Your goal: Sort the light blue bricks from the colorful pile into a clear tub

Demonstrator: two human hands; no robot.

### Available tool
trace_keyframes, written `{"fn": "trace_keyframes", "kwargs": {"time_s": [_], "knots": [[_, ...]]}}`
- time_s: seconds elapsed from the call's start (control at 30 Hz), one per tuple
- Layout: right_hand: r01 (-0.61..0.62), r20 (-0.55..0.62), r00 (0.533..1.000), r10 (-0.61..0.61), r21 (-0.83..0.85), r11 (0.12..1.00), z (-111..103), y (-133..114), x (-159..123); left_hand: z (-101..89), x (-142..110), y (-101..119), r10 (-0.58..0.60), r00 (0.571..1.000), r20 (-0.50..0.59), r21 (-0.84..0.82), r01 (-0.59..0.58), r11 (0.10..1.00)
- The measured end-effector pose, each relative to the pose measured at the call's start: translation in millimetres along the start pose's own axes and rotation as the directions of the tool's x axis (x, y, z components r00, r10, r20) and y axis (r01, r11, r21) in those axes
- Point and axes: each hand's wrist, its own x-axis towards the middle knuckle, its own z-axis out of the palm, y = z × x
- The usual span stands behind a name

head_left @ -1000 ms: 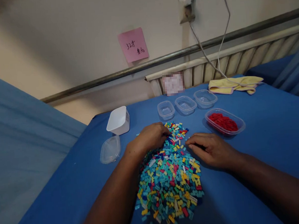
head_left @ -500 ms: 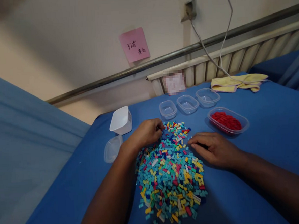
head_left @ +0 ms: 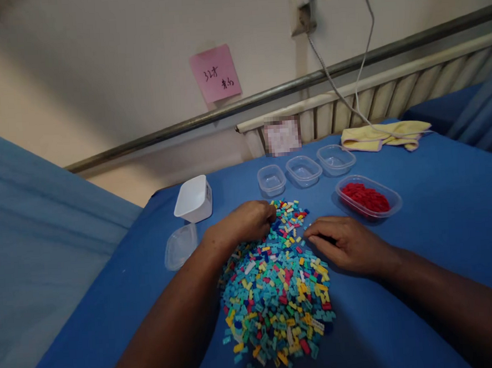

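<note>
A heap of small toy building bricks [head_left: 277,293] in teal, yellow, pink, blue and white spreads over the blue cloth. My left hand [head_left: 250,220] is at the upper left of the heap, fingers curled down among the bricks; its fingertips are mostly hidden, so what they hold does not show. At the heap's right edge rests my right hand [head_left: 350,244], thumb and forefinger pinched close to a few bricks; I cannot make out anything between them. Beyond it, a clear plastic tub [head_left: 393,203] contains a pile of red bricks [head_left: 366,198].
Three clear tubs, the left one [head_left: 271,181] smallest, stand in a row behind the heap. A white container [head_left: 193,199] and a clear lid [head_left: 181,248] sit to the left. A yellow cloth [head_left: 385,135] lies at the back right, a cable [head_left: 335,84] hanging over it.
My left hand has shifted slightly toward the right over the bricks and turned knuckles-up. My right hand stays nearly in place at the heap's edge. The whole view has moved a little.
</note>
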Motion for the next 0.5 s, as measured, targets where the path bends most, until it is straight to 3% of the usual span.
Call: {"fn": "trace_keyframes", "kwargs": {"time_s": [0.13, 0.3, 0.5], "knots": [[0.045, 0.001, 0.999, -0.045, -0.007, 0.999, -1, -4, 0, -10.5, 9, 10, 0.036, 0.988, -0.148, -0.19, -0.064, 0.98], [0.059, 0.012, 0.998, -0.059, -0.015, 0.998, -2, -7, 1, -28.9, 49, 54, 0.09, 0.951, -0.297, -0.423, -0.215, 0.88], [0.042, -0.01, 0.999, -0.043, -0.02, 0.999, -2, -3, 1, -44.6, 102, 102, 0.229, 0.897, -0.379, -0.465, -0.399, 0.79]]}}
